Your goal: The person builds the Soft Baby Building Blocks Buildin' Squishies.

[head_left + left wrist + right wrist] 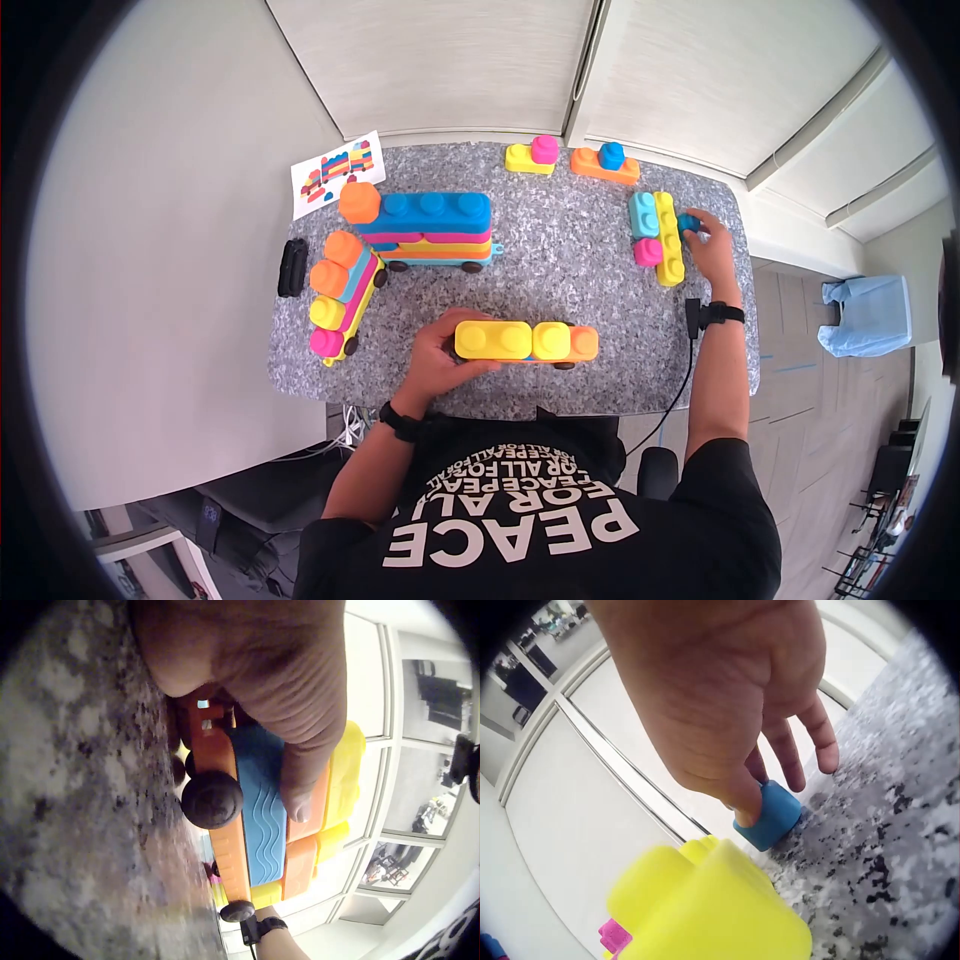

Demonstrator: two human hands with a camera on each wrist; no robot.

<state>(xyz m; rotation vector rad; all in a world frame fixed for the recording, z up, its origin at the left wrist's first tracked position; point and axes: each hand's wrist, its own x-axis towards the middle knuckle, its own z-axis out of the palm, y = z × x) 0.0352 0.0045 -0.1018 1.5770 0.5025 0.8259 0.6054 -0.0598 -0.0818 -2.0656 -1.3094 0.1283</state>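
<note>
My left hand (440, 358) grips the left end of an orange-based wheeled block car near the table's front edge. On its top are a long yellow block (493, 340), a small yellow block (550, 341) and an orange one. In the left wrist view, the thumb of my left hand (255, 667) lies along the car's side, by a blue wave-patterned block (259, 802). At the right, my right hand (712, 248) pinches a small blue block (774, 816) on the table, beside a long yellow block (668, 240); its other fingers are spread.
Two more block cars, one with a blue top (440, 214) and one angled (350, 300), stand at the left. A picture sheet (336, 172) and a black object (292, 267) lie nearby. Light-blue (644, 215) and pink (648, 252) blocks sit right; yellow-pink and orange-blue pairs stand behind.
</note>
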